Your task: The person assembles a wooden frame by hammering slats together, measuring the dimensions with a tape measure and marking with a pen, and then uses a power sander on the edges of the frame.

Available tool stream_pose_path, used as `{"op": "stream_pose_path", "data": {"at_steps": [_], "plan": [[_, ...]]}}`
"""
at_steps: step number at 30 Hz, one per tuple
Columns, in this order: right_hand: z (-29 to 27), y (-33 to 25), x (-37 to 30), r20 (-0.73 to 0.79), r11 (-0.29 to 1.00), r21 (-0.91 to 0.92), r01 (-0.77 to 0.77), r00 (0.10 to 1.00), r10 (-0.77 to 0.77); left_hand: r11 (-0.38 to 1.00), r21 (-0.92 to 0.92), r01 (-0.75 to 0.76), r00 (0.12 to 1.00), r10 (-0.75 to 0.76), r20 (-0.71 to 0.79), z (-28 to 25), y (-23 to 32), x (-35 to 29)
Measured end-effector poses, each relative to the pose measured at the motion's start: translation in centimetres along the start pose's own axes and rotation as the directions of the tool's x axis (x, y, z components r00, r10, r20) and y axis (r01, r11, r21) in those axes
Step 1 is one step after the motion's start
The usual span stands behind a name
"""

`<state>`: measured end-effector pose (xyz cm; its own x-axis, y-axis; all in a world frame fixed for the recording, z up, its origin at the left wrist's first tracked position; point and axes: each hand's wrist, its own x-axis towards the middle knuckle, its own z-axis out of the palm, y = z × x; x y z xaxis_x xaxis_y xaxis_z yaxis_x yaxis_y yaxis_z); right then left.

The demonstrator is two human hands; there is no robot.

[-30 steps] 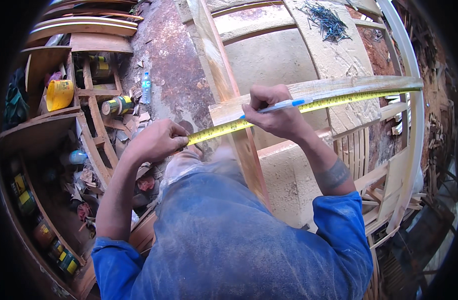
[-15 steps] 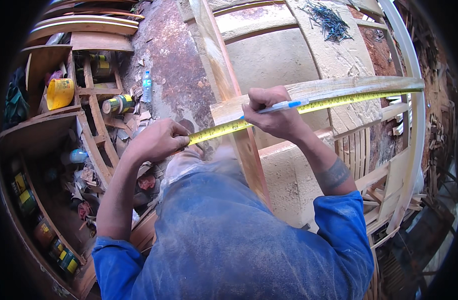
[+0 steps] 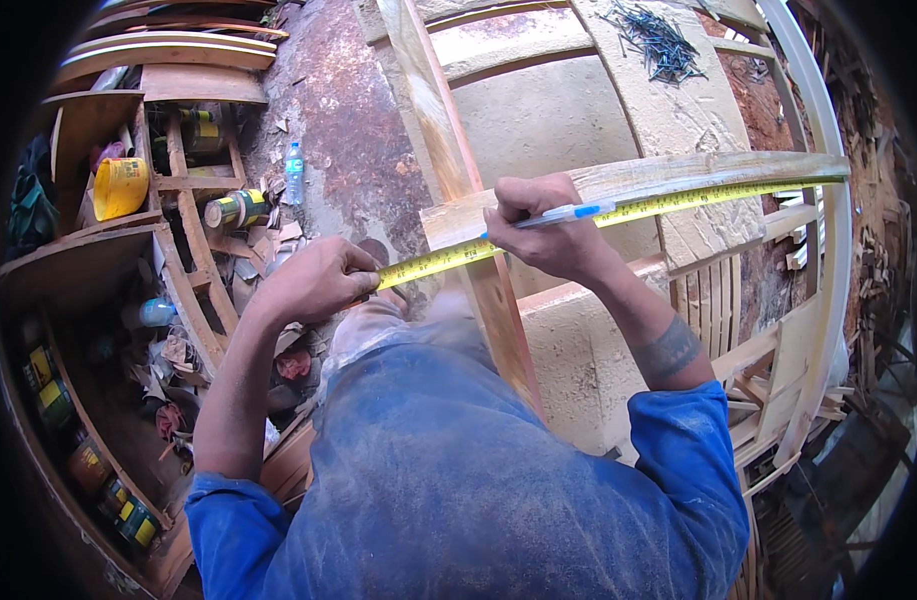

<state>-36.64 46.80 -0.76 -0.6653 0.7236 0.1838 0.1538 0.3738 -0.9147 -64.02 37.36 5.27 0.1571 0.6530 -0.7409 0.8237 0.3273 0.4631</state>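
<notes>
A yellow tape measure [image 3: 678, 202] stretches along the near edge of a wooden board [image 3: 668, 178], out to the white frame edge at the right. My left hand [image 3: 323, 280] is closed on the tape's near end, left of the board; the case, if it is there, is hidden by the fingers. My right hand [image 3: 548, 225] grips a pen [image 3: 568, 213] with a blue cap and clear barrel. Its tip points left, down at the tape near the board's left end. Beneath the board's end, a long wooden beam [image 3: 453, 150] crosses at an angle.
Dark nails [image 3: 658, 45] lie piled on a pale plank [image 3: 678, 110] at the far side. On the left stand wooden shelving [image 3: 193, 240], a yellow bucket [image 3: 120, 188] and several cans. A water bottle [image 3: 294, 175] stands on the floor among wood scraps [image 3: 173, 360].
</notes>
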Motion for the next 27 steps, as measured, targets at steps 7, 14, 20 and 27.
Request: {"op": "stream_pose_path", "data": {"at_steps": [7, 14, 20, 27], "plan": [[0.0, 0.1, -0.1, -0.017, 1.0, 0.015, -0.013, 1.0, 0.014, 1.0, 0.007, 0.007, 1.0, -0.007, 0.009, -0.1, 0.2, 0.1], [-0.1, 0.2, -0.2, -0.035, 1.0, 0.029, -0.007, 0.999, 0.008, 1.0, -0.003, 0.011, 1.0, -0.011, 0.01, -0.1, 0.6, 0.1], [0.1, 0.1, -0.1, -0.03, 1.0, 0.018, -0.001, 1.0, 0.001, 1.0, 0.007, 0.005, 1.0, -0.005, 0.017, 0.1, 0.2, 0.0], [0.9, -1.1, -0.3, -0.208, 0.994, 0.069, -0.089, 0.973, 0.102, 1.0, -0.002, 0.01, 1.0, -0.01, 0.025, -0.2, -0.1, -0.7]]}}
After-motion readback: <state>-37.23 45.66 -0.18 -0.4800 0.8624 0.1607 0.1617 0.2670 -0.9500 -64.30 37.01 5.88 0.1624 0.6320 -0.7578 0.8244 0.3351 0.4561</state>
